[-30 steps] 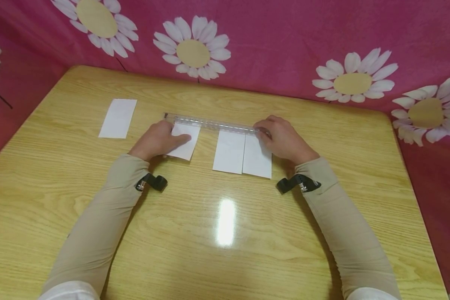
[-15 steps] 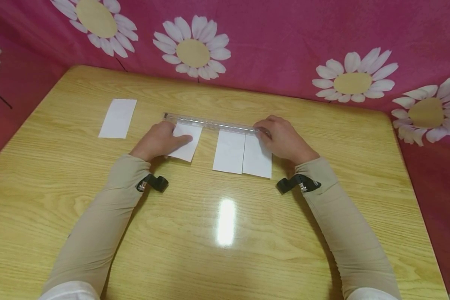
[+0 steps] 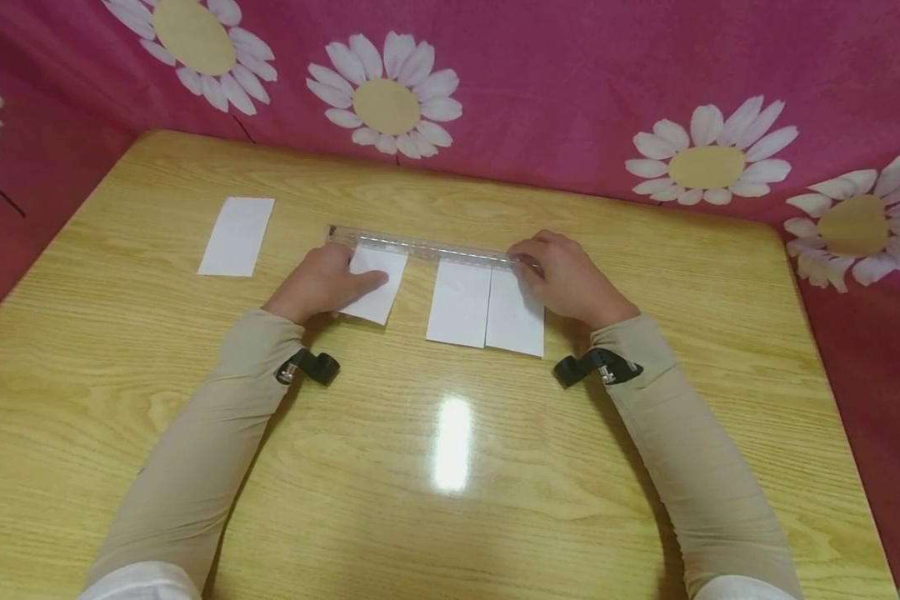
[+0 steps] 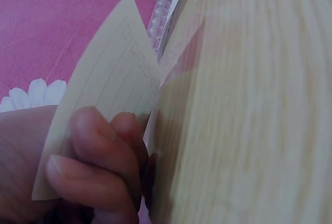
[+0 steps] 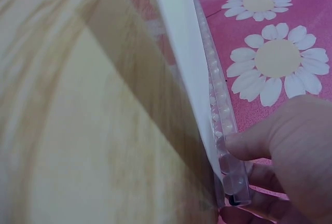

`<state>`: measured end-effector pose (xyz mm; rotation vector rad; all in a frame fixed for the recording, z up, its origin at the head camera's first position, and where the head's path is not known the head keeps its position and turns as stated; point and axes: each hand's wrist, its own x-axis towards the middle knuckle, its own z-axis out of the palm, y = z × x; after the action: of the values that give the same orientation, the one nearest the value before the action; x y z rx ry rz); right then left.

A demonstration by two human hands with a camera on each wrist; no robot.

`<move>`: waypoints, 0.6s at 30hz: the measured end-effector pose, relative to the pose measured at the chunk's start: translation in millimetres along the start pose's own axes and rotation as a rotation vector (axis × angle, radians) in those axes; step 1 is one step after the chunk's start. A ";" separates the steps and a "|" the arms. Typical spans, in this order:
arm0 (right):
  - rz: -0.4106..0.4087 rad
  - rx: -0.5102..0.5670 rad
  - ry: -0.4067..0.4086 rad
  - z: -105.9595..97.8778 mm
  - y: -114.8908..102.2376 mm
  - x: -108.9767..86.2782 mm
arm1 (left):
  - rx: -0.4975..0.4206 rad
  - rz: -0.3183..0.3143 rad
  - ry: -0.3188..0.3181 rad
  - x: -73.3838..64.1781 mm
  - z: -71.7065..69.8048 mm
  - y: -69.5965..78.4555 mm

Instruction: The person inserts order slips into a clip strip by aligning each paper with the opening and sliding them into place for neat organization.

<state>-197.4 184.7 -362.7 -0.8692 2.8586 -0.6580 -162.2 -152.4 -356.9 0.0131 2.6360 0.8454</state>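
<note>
A long clear plastic strip (image 3: 435,250) with rounded bumps lies across the upper middle of the table. My right hand (image 3: 566,279) grips its right end, thumb on the near face and fingers behind in the right wrist view. Between thumb and fingers, my left hand (image 3: 315,283) holds a white card (image 3: 378,287) near the strip's left part. In the left wrist view, this card (image 4: 106,76) stands tilted over the table, its inner face printed with lines and small boxes. Two more white cards, one left (image 3: 456,304) and one right (image 3: 513,321), are side by side along the strip.
Another white card (image 3: 236,237) lies on the table at the far left. The wooden table (image 3: 420,533) reaches back to a pink flowered cloth (image 3: 540,92). Dark wrist mounts (image 3: 318,368) sit on both sleeves, low over the tabletop.
My left hand has shifted slightly to the right with the card, along the strip. The right hand, the strip and the other cards stay where they were.
</note>
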 end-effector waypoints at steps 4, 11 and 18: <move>-0.005 -0.002 0.007 0.6 -0.9 0.6 | 0.001 0.003 -0.001 -0.9 -0.4 -0.1; 0.003 0.010 -0.014 0.9 1.0 0.1 | -0.001 -0.024 -0.004 0.1 2.1 3.0; -0.004 0.006 0.002 0.4 1.8 0.2 | -0.008 -0.044 0.004 1.6 4.6 7.5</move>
<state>-198.5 185.8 -363.8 -0.8735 2.8565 -0.6679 -162.9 -143.4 -356.7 -0.0482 2.6266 0.8423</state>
